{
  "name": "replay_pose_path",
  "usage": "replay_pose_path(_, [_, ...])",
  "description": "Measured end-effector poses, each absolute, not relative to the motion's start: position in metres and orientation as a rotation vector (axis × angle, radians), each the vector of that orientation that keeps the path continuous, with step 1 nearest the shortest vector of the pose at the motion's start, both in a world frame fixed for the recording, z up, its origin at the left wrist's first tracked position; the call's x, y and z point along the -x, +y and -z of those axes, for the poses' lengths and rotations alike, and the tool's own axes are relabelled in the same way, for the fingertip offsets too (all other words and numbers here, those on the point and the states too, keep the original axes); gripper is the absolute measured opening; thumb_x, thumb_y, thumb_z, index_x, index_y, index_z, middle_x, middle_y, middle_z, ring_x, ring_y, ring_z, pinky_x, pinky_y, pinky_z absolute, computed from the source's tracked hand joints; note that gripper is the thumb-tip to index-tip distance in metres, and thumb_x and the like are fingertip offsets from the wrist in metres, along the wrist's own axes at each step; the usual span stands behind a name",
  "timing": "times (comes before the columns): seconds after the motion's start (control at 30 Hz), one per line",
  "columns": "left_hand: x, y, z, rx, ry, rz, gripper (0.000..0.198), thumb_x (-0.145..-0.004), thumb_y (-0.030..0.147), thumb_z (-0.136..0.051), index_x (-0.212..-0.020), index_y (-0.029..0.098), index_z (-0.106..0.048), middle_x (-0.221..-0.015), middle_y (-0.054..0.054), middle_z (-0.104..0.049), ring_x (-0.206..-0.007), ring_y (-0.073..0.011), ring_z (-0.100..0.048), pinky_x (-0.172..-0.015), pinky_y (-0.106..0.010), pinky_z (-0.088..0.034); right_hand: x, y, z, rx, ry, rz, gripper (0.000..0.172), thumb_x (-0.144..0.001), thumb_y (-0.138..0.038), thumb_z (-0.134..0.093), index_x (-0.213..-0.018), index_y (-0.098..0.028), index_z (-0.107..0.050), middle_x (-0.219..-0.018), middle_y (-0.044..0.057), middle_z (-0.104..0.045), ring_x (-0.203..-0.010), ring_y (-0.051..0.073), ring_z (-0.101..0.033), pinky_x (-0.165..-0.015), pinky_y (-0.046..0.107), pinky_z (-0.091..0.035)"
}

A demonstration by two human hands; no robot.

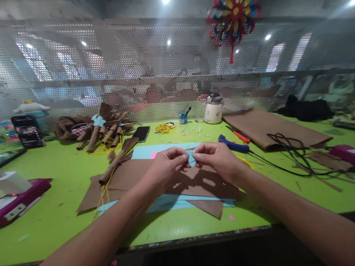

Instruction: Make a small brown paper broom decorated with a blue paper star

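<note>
Between my two hands is a small folded piece of light blue paper point(192, 158). My left hand point(169, 163) pinches its left side with thumb and fingertips. On the other side my right hand point(215, 157) pinches it the same way. Both hands hover over brown paper sheets point(128, 177) stacked with light blue sheets point(169, 203) on the table. To the left of my hands lies a rolled brown paper broom point(112, 162) with yellow string. A blue glue gun point(234, 145) rests just beyond my right hand.
Several brown paper brooms point(101, 132), one with a blue star point(99, 120), are piled at the back left. A phone point(141, 134), yellow string point(164, 128), a white bottle point(213, 109) and an orange cutter point(241, 137) lie behind. Power strips point(10, 205) and a black cord point(283, 174) flank the work.
</note>
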State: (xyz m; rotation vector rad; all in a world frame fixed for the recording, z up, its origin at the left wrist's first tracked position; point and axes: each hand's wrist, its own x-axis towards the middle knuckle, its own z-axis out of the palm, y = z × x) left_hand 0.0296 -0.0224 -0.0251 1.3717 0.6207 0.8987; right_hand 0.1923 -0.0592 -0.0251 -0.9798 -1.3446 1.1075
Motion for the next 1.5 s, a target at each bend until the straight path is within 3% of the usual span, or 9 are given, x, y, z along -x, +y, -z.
replay_pose_path(0.17, [-0.031,-0.022,0.026,-1.344,0.641,-0.887,0.013,-0.07,0.024,-0.066,-0.065,0.013,-0.06,-0.06,0.0,-0.056,-0.059,-0.008,-0.051,-0.057,-0.021,-0.038,-0.19,-0.059,0.03,1.093,-1.533,-0.783,0.014,-0.073,-0.027,-0.062,-0.068,-0.015,-0.058,-0.062,0.001,-0.059,-0.059,0.012,-0.051,-0.059,0.027,-0.04])
replay_pose_path(0.33, [-0.031,-0.021,0.027,-1.257,0.609,-0.885,0.011,-0.068,0.021,-0.067,-0.065,0.011,-0.061,-0.063,-0.002,-0.058,-0.059,-0.008,-0.052,-0.058,-0.021,-0.041,-0.189,-0.061,0.038,1.17,-1.744,-0.293,0.011,-0.08,-0.023,-0.053,-0.075,-0.018,-0.061,-0.075,0.005,-0.061,-0.072,0.017,-0.053,-0.068,0.03,-0.041])
replay_pose_path(0.57, [-0.031,-0.021,0.026,-1.291,0.61,-0.889,0.012,-0.068,0.021,-0.065,-0.063,0.011,-0.063,-0.063,-0.003,-0.058,-0.057,-0.0082,-0.05,-0.059,-0.023,-0.042,-0.184,-0.067,0.042,1.093,-2.019,0.324,0.021,-0.087,-0.018,-0.042,-0.076,-0.016,-0.059,-0.076,0.008,-0.057,-0.075,0.018,-0.051,-0.071,0.032,-0.039])
replay_pose_path(0.8, [-0.026,-0.019,0.022,-1.295,0.597,-0.85,0.009,-0.067,0.016,-0.063,-0.062,0.01,-0.063,-0.062,-0.003,-0.059,-0.058,-0.009,-0.052,-0.06,-0.024,-0.042,-0.183,-0.069,0.044,1.055,-2.155,0.579,0.024,-0.089,-0.017,-0.038,-0.082,-0.014,-0.061,-0.079,0.009,-0.056,-0.079,0.019,-0.048,-0.072,0.033,-0.04])
replay_pose_path(0.97, [-0.027,-0.019,0.023,-1.233,0.609,-0.855,0.01,-0.066,0.016,-0.064,-0.059,0.01,-0.061,-0.059,-0.001,-0.057,-0.056,-0.0084,-0.05,-0.057,-0.022,-0.041,-0.182,-0.07,0.044,1.0,-2.224,0.59,0.023,-0.088,-0.016,-0.039,-0.091,-0.011,-0.061,-0.091,0.013,-0.058,-0.087,0.021,-0.047,-0.078,0.035,-0.041])
replay_pose_path(1.13, [-0.028,-0.018,0.025,-1.203,0.713,-0.862,0.011,-0.061,0.015,-0.069,-0.057,0.011,-0.06,-0.056,-0.001,-0.057,-0.054,-0.0073,-0.05,-0.057,-0.022,-0.041,-0.181,-0.068,0.047,0.981,-2.185,0.456,0.021,-0.087,-0.014,-0.04,-0.091,-0.015,-0.061,-0.086,0.01,-0.06,-0.085,0.021,-0.049,-0.078,0.036,-0.042])
replay_pose_path(1.33, [-0.025,-0.017,0.023,-1.247,0.73,-0.877,0.016,-0.06,0.022,-0.073,-0.063,0.011,-0.062,-0.057,0.0,-0.057,-0.057,-0.0077,-0.052,-0.059,-0.022,-0.041,-0.183,-0.065,0.046,1.106,-1.783,-0.117,0.012,-0.084,-0.025,-0.049,-0.083,-0.018,-0.06,-0.082,0.007,-0.061,-0.079,0.019,-0.054,-0.074,0.034,-0.043])
replay_pose_path(1.5, [-0.028,-0.017,0.023,-1.299,0.75,-0.935,0.019,-0.058,0.025,-0.073,-0.063,0.012,-0.061,-0.056,0.001,-0.056,-0.054,-0.0075,-0.049,-0.055,-0.022,-0.037,-0.182,-0.065,0.034,1.147,-1.573,-0.748,0.022,-0.08,-0.036,-0.054,-0.075,-0.016,-0.06,-0.067,0.003,-0.059,-0.062,0.015,-0.054,-0.062,0.03,-0.045])
